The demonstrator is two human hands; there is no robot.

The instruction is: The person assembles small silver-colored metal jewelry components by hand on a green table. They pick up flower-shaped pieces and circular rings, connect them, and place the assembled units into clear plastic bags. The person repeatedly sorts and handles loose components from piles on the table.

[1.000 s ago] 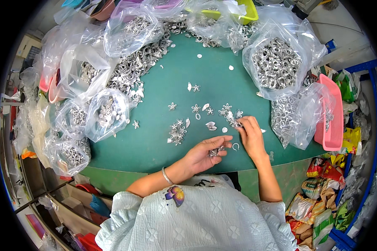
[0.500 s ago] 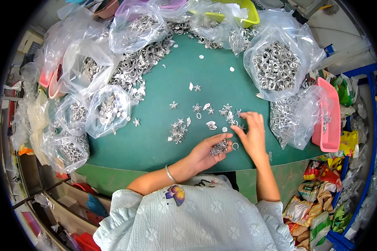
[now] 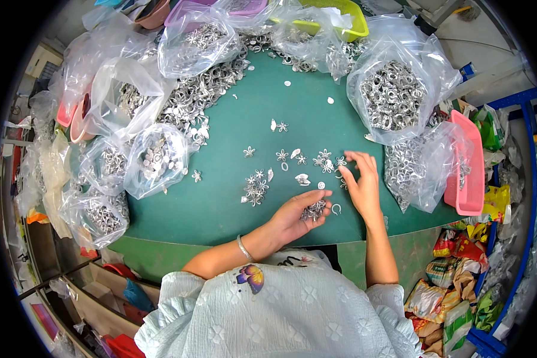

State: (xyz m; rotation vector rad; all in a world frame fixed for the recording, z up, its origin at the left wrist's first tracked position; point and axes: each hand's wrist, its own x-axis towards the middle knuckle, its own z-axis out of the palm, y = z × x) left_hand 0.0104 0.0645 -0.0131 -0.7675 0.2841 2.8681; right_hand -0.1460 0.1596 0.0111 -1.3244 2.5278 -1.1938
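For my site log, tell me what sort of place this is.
Probably a small-parts workshop: a green worktable scattered with silvery flower-shaped pieces, clear plastic bags of metallic parts along its sides, and a blue rack with colourful packages beside it.

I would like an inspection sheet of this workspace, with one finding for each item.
Surface: green table, its middle partly bare.
Job's things: flower-shaped pieces, some clumped, some single.
Clutter: filled plastic bags on left, far and right sides; pink basket at right.
Hands: left hand cupped, holding small metal pieces; right hand open beside flower-shaped pieces, contact unclear.
Cables: thin dark line at upper right, possibly a cable.
Surroundings: blue rack and packages at right.
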